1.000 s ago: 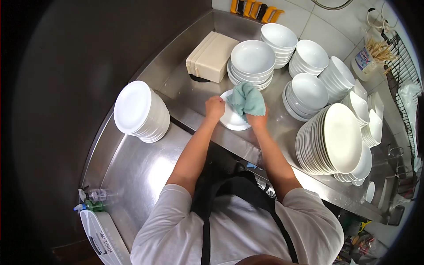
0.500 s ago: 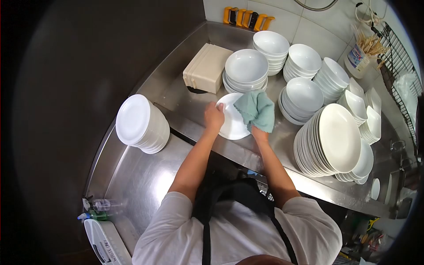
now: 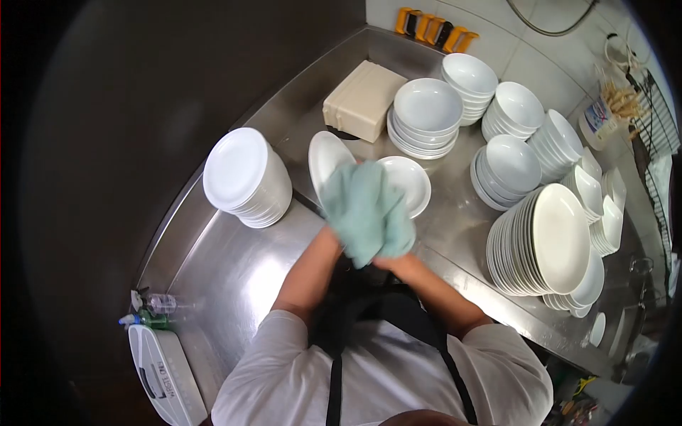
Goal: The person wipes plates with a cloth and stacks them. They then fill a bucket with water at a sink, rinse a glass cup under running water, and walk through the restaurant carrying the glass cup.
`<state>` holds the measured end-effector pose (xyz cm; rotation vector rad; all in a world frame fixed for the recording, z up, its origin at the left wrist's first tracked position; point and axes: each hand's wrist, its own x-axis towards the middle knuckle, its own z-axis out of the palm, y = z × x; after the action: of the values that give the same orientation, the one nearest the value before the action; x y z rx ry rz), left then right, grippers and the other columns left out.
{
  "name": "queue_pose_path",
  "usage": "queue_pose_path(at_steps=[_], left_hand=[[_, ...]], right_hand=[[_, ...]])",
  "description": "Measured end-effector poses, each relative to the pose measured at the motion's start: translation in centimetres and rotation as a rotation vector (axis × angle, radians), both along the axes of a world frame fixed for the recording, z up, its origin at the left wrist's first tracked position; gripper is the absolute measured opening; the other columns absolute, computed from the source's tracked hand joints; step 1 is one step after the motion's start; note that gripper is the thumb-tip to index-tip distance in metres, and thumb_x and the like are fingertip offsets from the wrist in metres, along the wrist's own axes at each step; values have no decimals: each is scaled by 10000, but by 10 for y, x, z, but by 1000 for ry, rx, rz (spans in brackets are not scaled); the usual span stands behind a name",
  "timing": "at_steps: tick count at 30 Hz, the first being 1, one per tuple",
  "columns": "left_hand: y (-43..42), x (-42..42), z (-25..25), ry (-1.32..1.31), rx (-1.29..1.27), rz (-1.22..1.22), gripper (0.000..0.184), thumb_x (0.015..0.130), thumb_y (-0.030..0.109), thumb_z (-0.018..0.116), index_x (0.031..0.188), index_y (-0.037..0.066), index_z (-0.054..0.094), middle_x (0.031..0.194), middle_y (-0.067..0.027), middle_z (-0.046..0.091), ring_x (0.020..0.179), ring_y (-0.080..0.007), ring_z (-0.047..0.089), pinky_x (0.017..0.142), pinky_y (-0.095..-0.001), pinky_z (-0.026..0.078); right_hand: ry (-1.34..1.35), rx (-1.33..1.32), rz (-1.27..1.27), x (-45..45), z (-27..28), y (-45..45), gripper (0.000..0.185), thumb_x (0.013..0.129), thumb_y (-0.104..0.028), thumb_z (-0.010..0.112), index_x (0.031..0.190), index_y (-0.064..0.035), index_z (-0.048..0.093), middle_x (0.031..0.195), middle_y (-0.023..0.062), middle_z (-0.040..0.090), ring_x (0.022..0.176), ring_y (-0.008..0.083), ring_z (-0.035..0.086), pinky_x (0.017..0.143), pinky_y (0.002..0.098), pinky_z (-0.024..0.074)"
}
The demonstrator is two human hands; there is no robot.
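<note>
Your steel counter (image 3: 446, 213) carried white bowl stacks (image 3: 428, 106), beige box (image 3: 364, 103), white dish (image 3: 412, 181), tall plate stack (image 3: 550, 238); your left-hand steel section (image 3: 227, 277) carried round plate stack (image 3: 238, 170).

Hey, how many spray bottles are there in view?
2. A clear one and a green one, side by side at the lower left of the picture, just above the white container. More could be hidden.

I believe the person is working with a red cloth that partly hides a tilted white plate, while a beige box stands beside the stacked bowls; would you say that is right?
Not quite: the cloth is pale green, not red, as the head view shows. It does partly hide a tilted white plate, and the beige box does stand beside the stacked bowls.
</note>
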<state>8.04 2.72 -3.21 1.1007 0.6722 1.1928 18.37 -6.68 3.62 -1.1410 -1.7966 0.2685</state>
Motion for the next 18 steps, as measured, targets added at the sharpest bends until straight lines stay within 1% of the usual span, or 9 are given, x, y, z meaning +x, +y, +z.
queue_pose_path(at_steps=[1, 3, 6, 8, 11, 13, 14, 15, 18], left_hand=[[-3, -19, 2, -61, -84, -59, 353, 973, 325, 473, 939, -9, 580, 936, -191, 628, 868, -318, 556, 776, -403, 452], [-23, -37, 1, -198, -216, -133, 361, 975, 333, 473, 921, -10, 574, 904, -183, 623, 835, -306, 541, 754, -399, 446], [-40, -19, -9, -343, -308, -73, 377, 979, 344, 472, 893, -10, 566, 857, -170, 617, 786, -289, 520, 721, -393, 435], [-43, -15, -5, -375, -328, 2, 389, 981, 352, 471, 875, -11, 560, 826, -162, 613, 754, -277, 506, 700, -389, 429], [-30, -26, 9, -335, -304, 192, 408, 985, 364, 470, 847, -11, 551, 779, -149, 607, 705, -260, 484, 667, -382, 419], [-15, -41, 23, -208, -224, 374, 422, 987, 371, 469, 828, -12, 546, 747, -141, 603, 672, -248, 470, 645, -378, 412], [-6, -48, 31, -75, -144, 484, 429, 988, 375, 468, 819, -12, 543, 731, -136, 600, 656, -242, 463, 634, -376, 408], [3, -56, 40, 57, -76, 588, 437, 990, 379, 468, 810, -12, 540, 716, -132, 598, 639, -236, 456, 624, -374, 405], [10, -63, 57, 628, 182, 761, 496, 969, 429, 506, 759, -20, 502, 654, -174, 558, 593, -247, 467, 601, -405, 410]], right_hand=[[60, 68, 77, -14, 20, -12, 689, 763, -285, 742, 1351, -46, 474, 1309, 176, 507, 1194, 334, 499, 1016, 417, 381], [65, -22, 140, -31, 43, -6, 649, 790, -275, 699, 1348, -37, 468, 1338, 178, 498, 1216, 340, 485, 1034, 411, 373], [179, 50, 183, -30, 68, 38, 502, 829, -231, 648, 1283, -54, 526, 1278, 158, 538, 1151, 322, 523, 984, 413, 406], [156, 81, 165, -19, 50, 48, 458, 825, -224, 648, 1244, -63, 560, 1251, 153, 565, 1135, 330, 539, 963, 423, 423], [-81, 9, 103, -13, -4, 43, 446, 783, -230, 677, 1204, -98, 610, 1232, 159, 589, 1155, 359, 535, 966, 437, 429], [15, 124, 173, -22, 2, 12, 494, 755, -240, 705, 1220, -109, 603, 1250, 161, 582, 1156, 379, 533, 972, 451, 428], [62, -3, 234, -23, 7, -12, 518, 757, -275, 746, 1224, -109, 596, 1249, 130, 585, 1151, 348, 546, 969, 448, 430], [243, 86, 186, -32, 9, -12, 475, 768, -279, 755, 1184, -98, 613, 1191, 115, 605, 1102, 312, 568, 937, 426, 447], [321, -443, 136, -16, 33, -13, 383, 795, -246, 763, 1083, -36, 622, 1002, 62, 626, 899, 199, 591, 800, 331, 487]])
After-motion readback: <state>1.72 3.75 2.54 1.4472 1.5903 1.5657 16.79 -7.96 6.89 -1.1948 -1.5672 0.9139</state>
